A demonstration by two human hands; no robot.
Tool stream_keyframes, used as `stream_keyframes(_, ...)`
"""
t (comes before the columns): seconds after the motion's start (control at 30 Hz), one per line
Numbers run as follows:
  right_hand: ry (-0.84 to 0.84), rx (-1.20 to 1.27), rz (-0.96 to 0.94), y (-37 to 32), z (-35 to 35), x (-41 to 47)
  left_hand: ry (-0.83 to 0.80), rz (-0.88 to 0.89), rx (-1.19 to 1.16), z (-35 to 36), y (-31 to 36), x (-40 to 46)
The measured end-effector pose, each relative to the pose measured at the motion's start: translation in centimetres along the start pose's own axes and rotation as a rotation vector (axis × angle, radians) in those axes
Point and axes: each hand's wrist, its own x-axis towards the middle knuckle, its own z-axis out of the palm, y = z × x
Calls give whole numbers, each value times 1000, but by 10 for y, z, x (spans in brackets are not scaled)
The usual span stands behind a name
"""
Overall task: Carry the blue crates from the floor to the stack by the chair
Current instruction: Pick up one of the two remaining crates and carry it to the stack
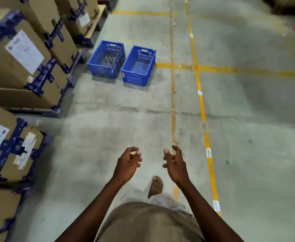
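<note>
On the far floor, left of the yellow line [201,105]: stacked cartons [21,55], then two blue crates [123,64] just beside each other. Near: left hand [127,165] and right hand [175,165], both loosely curled, holding nothing. Risk: crate clipping the cartons on lifting.

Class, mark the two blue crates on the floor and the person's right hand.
Left blue crate [106,62], head view, on its open mesh base.
Right blue crate [138,67], head view, on its inner floor.
Right hand [175,165], head view, on its back.
</note>
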Motion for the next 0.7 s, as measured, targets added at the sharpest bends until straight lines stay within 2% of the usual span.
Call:
stream_keyframes(0.23,84,148,-24,-115,-54,178,46,42,-138,36,141,171)
stream_keyframes(0.43,54,98,-17,-179,-77,369,84,51,-212,73,219,359)
stream_keyframes(0.6,57,64,17,-267,-115,504,85,45,-189,81,314,498)
stream_keyframes(0.7,85,136,29,-310,-138,579,101,68,-152,83,376,572)
